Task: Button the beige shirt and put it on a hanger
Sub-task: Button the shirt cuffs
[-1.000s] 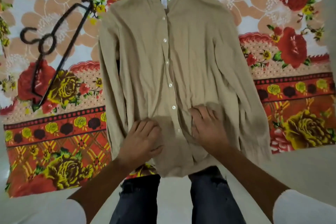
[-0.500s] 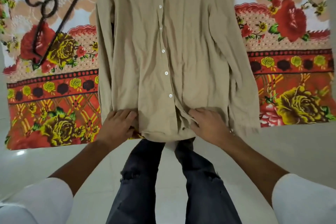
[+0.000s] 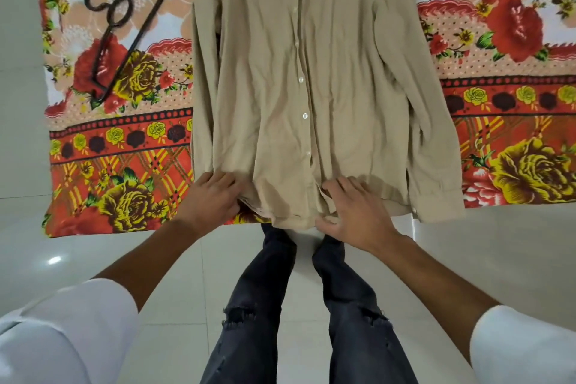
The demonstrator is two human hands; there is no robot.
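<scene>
Floor [image 3: 28, 121]: pale glossy tiles, one bright light reflection at lower left. On it lies a thin printed sheet [image 3: 124, 150], flat, with large red and yellow roses, peach flowers on white further up, and an orange lattice border along the near edge. The beige shirt [image 3: 343, 87] is spread front-up on the sheet. Its collar end is far from the person and its hem is at the near edge, and the lowest part of the hem hangs over onto the tiles. The cloth is soft, matte and lightly creased. Small round pearly buttons [image 3: 301, 79] run down the middle placket, which looks closed along the visible length. The long sleeves lie straight down both sides, and the right one [image 3: 436, 165] ends in a cuff past the sheet's edge. The hanger [image 3: 144, 29] is dark, thin and wiry, with a curled hook. It lies flat on the sheet to the left of the shirt, near it, and neither hand touches it. Left hand [image 3: 212, 199]: palm down on the hem's left corner, fingers close together and almost straight on the cloth, thumb beside a small bunch of fabric. Cannot tell if it nips the cloth. Right hand [image 3: 355, 212]: palm down on the hem just right of the placket, fingers spread and straight, thumb stretched along the bottom edge, pressing flat and holding nothing. Both forearms are bare and reach forward from white sleeves [image 3: 71, 330]. Dark grey jeans [image 3: 258, 305], ripped at the knees, show between the arms.
</scene>
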